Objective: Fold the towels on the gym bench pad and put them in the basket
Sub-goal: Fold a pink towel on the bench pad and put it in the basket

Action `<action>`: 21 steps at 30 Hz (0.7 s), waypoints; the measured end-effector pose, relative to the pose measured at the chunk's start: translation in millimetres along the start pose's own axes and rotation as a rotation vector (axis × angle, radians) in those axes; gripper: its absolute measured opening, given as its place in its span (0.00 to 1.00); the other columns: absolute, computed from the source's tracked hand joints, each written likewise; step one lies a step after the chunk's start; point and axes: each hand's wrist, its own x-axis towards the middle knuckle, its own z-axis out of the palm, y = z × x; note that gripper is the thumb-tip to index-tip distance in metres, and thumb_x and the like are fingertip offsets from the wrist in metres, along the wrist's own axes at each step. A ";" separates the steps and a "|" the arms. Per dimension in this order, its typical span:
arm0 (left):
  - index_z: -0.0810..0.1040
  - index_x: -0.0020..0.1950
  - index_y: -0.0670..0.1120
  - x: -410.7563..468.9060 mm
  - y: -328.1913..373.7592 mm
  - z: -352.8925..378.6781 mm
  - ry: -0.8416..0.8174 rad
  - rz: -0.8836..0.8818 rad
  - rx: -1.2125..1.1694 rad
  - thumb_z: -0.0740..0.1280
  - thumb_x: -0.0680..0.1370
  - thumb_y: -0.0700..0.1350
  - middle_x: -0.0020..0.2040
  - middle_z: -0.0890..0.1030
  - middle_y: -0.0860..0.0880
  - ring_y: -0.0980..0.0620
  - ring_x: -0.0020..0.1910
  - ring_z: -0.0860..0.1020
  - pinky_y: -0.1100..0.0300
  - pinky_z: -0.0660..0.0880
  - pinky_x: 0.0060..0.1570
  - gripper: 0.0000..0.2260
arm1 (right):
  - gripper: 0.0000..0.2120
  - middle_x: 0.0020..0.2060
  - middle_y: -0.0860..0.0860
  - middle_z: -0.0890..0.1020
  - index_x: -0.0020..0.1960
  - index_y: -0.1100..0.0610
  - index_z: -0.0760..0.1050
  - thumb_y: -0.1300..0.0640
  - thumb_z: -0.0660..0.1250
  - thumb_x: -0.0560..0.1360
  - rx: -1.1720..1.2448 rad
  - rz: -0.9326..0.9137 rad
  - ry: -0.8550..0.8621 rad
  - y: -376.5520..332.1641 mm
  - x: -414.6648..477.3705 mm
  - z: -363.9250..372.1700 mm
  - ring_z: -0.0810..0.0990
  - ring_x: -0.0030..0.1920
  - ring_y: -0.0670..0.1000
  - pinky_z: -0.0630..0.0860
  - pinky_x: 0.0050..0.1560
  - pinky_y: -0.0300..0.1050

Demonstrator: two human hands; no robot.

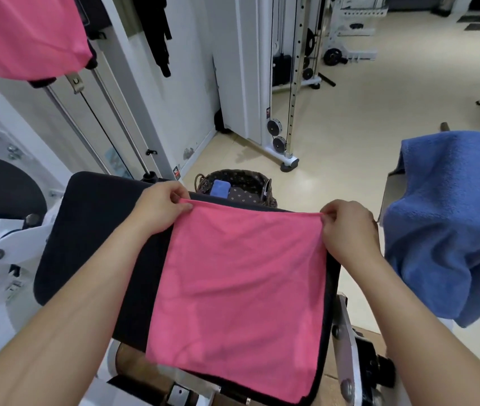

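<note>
The black bench pad (92, 230) is the anchor here. Off its right side a big blue towel (449, 224) hangs over some frame. Spread flat on the pad's right half is the pink towel (241, 291). Both hands are on its 2 far corners — the left hand (159, 209) has fingers pinched shut on the left corner, the right hand (347, 227) pinches the right one. Just past the pad's far edge sits the wicker basket (234, 175) with 1 small folded blue towel (220, 189) inside.
</note>
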 end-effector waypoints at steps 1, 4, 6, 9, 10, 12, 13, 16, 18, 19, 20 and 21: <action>0.80 0.40 0.51 3.6 0.8 -1.1 0.039 -0.013 -0.060 0.74 0.72 0.42 0.41 0.80 0.50 0.50 0.43 0.78 0.57 0.72 0.43 0.05 | 0.11 0.49 0.56 0.81 0.51 0.56 0.81 0.61 0.61 0.76 0.031 0.017 0.024 -0.4 0.5 1.2 0.78 0.49 0.59 0.71 0.43 0.45; 0.81 0.40 0.51 12.2 3.8 2.4 0.177 -0.063 -0.283 0.74 0.71 0.40 0.39 0.81 0.50 0.53 0.39 0.76 0.53 0.76 0.47 0.06 | 0.10 0.51 0.56 0.79 0.53 0.56 0.79 0.60 0.61 0.77 0.135 0.053 0.121 -2.5 0.7 7.2 0.78 0.49 0.57 0.68 0.44 0.43; 0.81 0.47 0.51 13.0 4.7 10.4 0.265 -0.063 -0.293 0.74 0.72 0.41 0.41 0.79 0.52 0.55 0.41 0.76 0.52 0.78 0.51 0.07 | 0.11 0.55 0.56 0.76 0.59 0.55 0.76 0.58 0.61 0.78 0.166 0.043 0.147 -6.2 -4.6 7.7 0.77 0.49 0.56 0.67 0.45 0.44; 0.79 0.52 0.51 -16.9 19.0 25.7 0.372 0.034 -0.187 0.72 0.71 0.42 0.47 0.76 0.53 0.54 0.45 0.76 0.60 0.73 0.50 0.11 | 0.12 0.54 0.53 0.73 0.59 0.54 0.73 0.58 0.64 0.75 0.117 -0.103 0.133 -10.2 -27.0 -3.0 0.76 0.43 0.54 0.70 0.43 0.45; 0.79 0.49 0.51 -38.5 24.9 35.5 0.356 0.097 -0.179 0.72 0.71 0.41 0.45 0.75 0.54 0.56 0.43 0.75 0.63 0.71 0.47 0.09 | 0.09 0.50 0.52 0.74 0.54 0.54 0.74 0.59 0.64 0.75 0.072 -0.174 0.082 -8.9 -39.7 -8.7 0.75 0.41 0.53 0.69 0.41 0.45; 0.78 0.42 0.51 -99.1 34.0 60.9 0.182 0.288 -0.177 0.73 0.70 0.42 0.38 0.75 0.56 0.58 0.37 0.72 0.64 0.70 0.40 0.06 | 0.02 0.41 0.48 0.76 0.45 0.53 0.76 0.58 0.65 0.74 -0.045 -0.278 -0.113 -1.0 -71.1 -19.3 0.74 0.38 0.51 0.67 0.37 0.44; 0.77 0.40 0.51 -133.9 37.5 76.4 0.056 0.380 -0.172 0.73 0.70 0.45 0.37 0.74 0.56 0.59 0.37 0.72 0.63 0.71 0.39 0.05 | 0.03 0.38 0.47 0.76 0.42 0.52 0.77 0.57 0.65 0.73 -0.106 -0.291 -0.212 6.2 -87.0 -22.9 0.74 0.37 0.50 0.66 0.35 0.44; 0.75 0.40 0.52 -213.0 38.8 128.5 -0.155 0.481 -0.128 0.66 0.71 0.56 0.37 0.72 0.57 0.57 0.38 0.71 0.58 0.72 0.36 0.08 | 0.10 0.35 0.47 0.77 0.37 0.54 0.77 0.51 0.64 0.73 -0.239 -0.272 -0.389 28.0 -119.8 -26.2 0.75 0.37 0.49 0.65 0.32 0.43; 0.74 0.40 0.52 -238.1 37.8 156.7 -0.184 0.418 -0.099 0.64 0.71 0.60 0.38 0.71 0.58 0.57 0.39 0.69 0.59 0.70 0.37 0.11 | 0.11 0.34 0.46 0.78 0.38 0.53 0.78 0.49 0.63 0.75 -0.279 -0.300 -0.433 35.1 -130.4 -23.8 0.72 0.42 0.50 0.65 0.36 0.44; 0.73 0.41 0.52 -245.7 37.5 166.3 -0.169 0.410 -0.058 0.64 0.71 0.61 0.38 0.71 0.58 0.57 0.39 0.69 0.60 0.70 0.36 0.12 | 0.11 0.35 0.46 0.78 0.39 0.52 0.79 0.49 0.62 0.75 -0.298 -0.326 -0.433 35.7 -133.7 -22.6 0.70 0.44 0.51 0.64 0.38 0.45; 0.73 0.42 0.52 -250.9 36.5 172.5 -0.149 0.409 -0.022 0.64 0.70 0.61 0.39 0.72 0.57 0.56 0.39 0.69 0.60 0.70 0.36 0.13 | 0.11 0.35 0.45 0.77 0.40 0.51 0.79 0.49 0.61 0.76 -0.317 -0.351 -0.430 35.0 -136.0 -21.7 0.67 0.45 0.51 0.61 0.41 0.46; 0.73 0.43 0.52 -254.9 35.6 175.6 -0.134 0.407 -0.008 0.64 0.70 0.60 0.40 0.73 0.56 0.54 0.40 0.71 0.59 0.72 0.35 0.12 | 0.11 0.35 0.45 0.76 0.41 0.50 0.79 0.50 0.61 0.77 -0.333 -0.371 -0.431 34.4 -137.0 -21.0 0.66 0.46 0.51 0.59 0.42 0.47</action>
